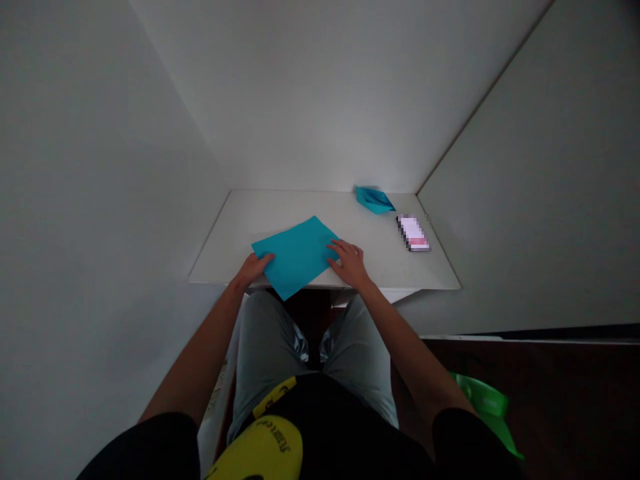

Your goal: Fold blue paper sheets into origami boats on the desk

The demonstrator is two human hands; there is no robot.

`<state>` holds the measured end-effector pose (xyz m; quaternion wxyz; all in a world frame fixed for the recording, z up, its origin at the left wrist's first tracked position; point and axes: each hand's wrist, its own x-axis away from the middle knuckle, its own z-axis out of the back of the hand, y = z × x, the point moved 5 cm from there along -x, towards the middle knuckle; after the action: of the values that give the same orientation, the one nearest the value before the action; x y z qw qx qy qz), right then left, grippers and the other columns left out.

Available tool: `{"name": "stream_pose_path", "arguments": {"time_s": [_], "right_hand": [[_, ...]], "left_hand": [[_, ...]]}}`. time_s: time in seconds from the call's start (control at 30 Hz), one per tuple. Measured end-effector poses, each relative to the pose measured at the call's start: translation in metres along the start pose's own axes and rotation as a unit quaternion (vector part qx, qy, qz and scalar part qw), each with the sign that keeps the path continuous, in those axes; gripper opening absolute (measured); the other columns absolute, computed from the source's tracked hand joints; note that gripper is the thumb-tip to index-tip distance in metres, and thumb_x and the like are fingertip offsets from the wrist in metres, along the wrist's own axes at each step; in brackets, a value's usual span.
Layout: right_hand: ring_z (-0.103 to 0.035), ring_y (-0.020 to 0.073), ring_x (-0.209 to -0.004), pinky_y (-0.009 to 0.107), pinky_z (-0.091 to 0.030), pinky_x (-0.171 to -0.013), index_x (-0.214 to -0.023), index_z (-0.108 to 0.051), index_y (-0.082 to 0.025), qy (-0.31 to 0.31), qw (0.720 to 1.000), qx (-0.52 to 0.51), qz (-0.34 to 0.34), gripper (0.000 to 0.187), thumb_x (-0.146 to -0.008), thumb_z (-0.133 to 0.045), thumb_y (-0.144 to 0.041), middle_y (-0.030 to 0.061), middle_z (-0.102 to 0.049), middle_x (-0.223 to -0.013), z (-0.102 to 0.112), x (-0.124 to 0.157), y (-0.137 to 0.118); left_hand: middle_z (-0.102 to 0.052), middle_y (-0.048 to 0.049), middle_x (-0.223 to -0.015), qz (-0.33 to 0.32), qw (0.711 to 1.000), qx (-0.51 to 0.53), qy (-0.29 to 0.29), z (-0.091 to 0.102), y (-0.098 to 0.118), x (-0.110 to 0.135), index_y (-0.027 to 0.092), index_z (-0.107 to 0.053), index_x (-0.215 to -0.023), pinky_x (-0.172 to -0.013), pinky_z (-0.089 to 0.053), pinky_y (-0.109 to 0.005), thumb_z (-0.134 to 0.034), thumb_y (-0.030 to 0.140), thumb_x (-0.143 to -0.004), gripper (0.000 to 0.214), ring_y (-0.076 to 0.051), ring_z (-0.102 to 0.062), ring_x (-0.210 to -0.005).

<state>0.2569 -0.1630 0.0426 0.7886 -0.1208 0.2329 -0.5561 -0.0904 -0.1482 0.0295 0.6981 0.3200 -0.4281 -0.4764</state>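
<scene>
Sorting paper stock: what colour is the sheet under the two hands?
The sheet is plain turquoise blue; head view.

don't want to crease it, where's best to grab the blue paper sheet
Pinch the near corner of the blue paper sheet, coming from the front edge of the table. The sheet lies flat and turned, so that corner juts past the edge, with room for a finger underneath.

White table (240,227) sits in a corner between pale walls (325,100). At the far right of its top lies a folded blue paper shape (374,199); near it, closer in, is a phone (414,233) with its screen blurred out. A green plastic object (487,407), not identifiable, lies on the dark floor (560,400) at lower right.
</scene>
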Motion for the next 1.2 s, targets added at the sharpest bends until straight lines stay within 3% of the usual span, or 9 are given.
{"name": "stream_pose_path", "arguments": {"time_s": [0.13, 0.27, 0.4, 0.53, 0.63, 0.77, 0.9, 1.03, 1.2], "right_hand": [[-0.04, 0.0359, -0.165, 0.061, -0.028, -0.13, -0.16, -0.061, -0.031, -0.079, 0.995, 0.062, 0.001, 0.052, -0.109, -0.057, -0.043, 0.0076, -0.054, -0.174, -0.012, -0.017, -0.005], [-0.049, 0.0356, -0.155, 0.057, -0.03, -0.128, -0.162, -0.06, -0.027, -0.09, 0.991, 0.102, -0.003, 0.055, -0.112, -0.053, -0.048, 0.0123, -0.058, -0.17, -0.013, -0.004, 0.002], [-0.054, 0.0366, -0.142, 0.053, -0.032, -0.123, -0.162, -0.06, -0.019, -0.047, 0.989, 0.132, -0.037, 0.064, -0.113, -0.05, -0.058, 0.0185, -0.064, -0.159, -0.01, 0.021, -0.003], [-0.055, 0.0385, -0.132, 0.052, -0.038, -0.113, -0.164, -0.058, -0.017, -0.049, 0.986, 0.145, -0.069, 0.069, -0.112, -0.049, -0.061, 0.0216, -0.064, -0.151, -0.01, 0.033, -0.01], [-0.056, 0.0397, -0.128, 0.053, -0.042, -0.109, -0.161, -0.06, -0.017, -0.05, 0.985, 0.139, -0.083, 0.068, -0.11, -0.054, -0.062, 0.0233, -0.064, -0.146, -0.009, 0.035, -0.014], [-0.062, 0.0384, -0.129, 0.053, -0.048, -0.108, -0.16, -0.06, -0.017, -0.083, 0.989, 0.101, -0.075, 0.064, -0.11, -0.056, -0.057, 0.0244, -0.063, -0.144, -0.012, 0.037, -0.02], [-0.067, 0.0374, -0.128, 0.049, -0.054, -0.108, -0.162, -0.057, -0.014, -0.112, 0.989, 0.076, -0.065, 0.067, -0.107, -0.062, -0.052, 0.0247, -0.061, -0.144, -0.014, 0.041, -0.023], [-0.074, 0.0343, -0.112, 0.047, -0.058, -0.102, -0.158, -0.062, -0.017, -0.08, 0.99, 0.056, -0.098, 0.064, -0.106, -0.064, -0.053, 0.023, -0.061, -0.142, -0.016, 0.045, -0.016], [-0.074, 0.029, -0.104, 0.043, -0.061, -0.097, -0.144, -0.071, -0.019, -0.036, 0.991, -0.04, -0.125, 0.052, -0.104, -0.066, -0.051, 0.0172, -0.069, -0.129, -0.015, 0.032, 0.009]], "left_hand": [[-0.086, -0.0091, -0.099, 0.011, 0.999, 0.023, -0.025, 0.0, -0.004, -0.004, 0.019, -0.081, -0.1, -0.089, -0.065, -0.041, -0.08, 0.047, -0.078, 0.036, -0.032, -0.08, -0.098], [-0.085, -0.014, -0.105, 0.015, 0.995, 0.082, -0.059, -0.006, -0.002, -0.002, 0.016, -0.081, -0.108, -0.082, -0.065, -0.039, -0.079, 0.071, -0.079, 0.062, -0.033, -0.08, -0.097], [-0.084, -0.0184, -0.105, 0.065, 0.967, 0.209, -0.133, -0.013, 0.01, 0.004, 0.015, -0.079, -0.118, -0.07, -0.063, -0.038, -0.052, 0.101, -0.083, 0.096, -0.034, -0.08, -0.093], [-0.08, -0.0191, -0.127, 0.014, 0.923, 0.312, -0.225, -0.022, 0.045, 0.012, 0.018, -0.076, -0.134, -0.065, -0.061, -0.035, -0.022, 0.107, -0.085, 0.115, -0.033, -0.079, -0.101], [-0.076, -0.0166, -0.141, -0.053, 0.928, 0.305, -0.209, -0.041, 0.068, 0.014, 0.021, -0.077, -0.135, -0.085, -0.064, -0.04, -0.014, 0.104, -0.089, 0.113, -0.034, -0.074, -0.121], [-0.074, -0.0155, -0.146, -0.133, 0.967, 0.177, -0.124, -0.088, 0.08, 0.013, 0.02, -0.08, -0.118, -0.12, -0.05, -0.05, -0.022, 0.09, -0.103, 0.092, -0.033, -0.065, -0.141], [-0.062, -0.0236, -0.159, -0.142, 0.971, 0.187, -0.036, -0.122, 0.069, 0.017, 0.016, -0.062, -0.143, -0.12, -0.051, -0.05, -0.046, 0.088, -0.1, 0.086, -0.034, -0.062, -0.145], [-0.06, -0.0259, -0.159, -0.192, 0.969, 0.155, -0.03, -0.134, 0.057, 0.029, 0.014, -0.048, -0.156, -0.119, -0.053, -0.047, -0.082, 0.065, -0.089, 0.091, -0.034, -0.065, -0.14], [-0.079, -0.0186, -0.131, -0.176, 0.983, 0.024, -0.041, -0.123, 0.048, 0.014, 0.014, -0.072, -0.129, -0.116, -0.055, -0.052, -0.067, 0.038, -0.098, 0.041, -0.035, -0.073, -0.121]]}}
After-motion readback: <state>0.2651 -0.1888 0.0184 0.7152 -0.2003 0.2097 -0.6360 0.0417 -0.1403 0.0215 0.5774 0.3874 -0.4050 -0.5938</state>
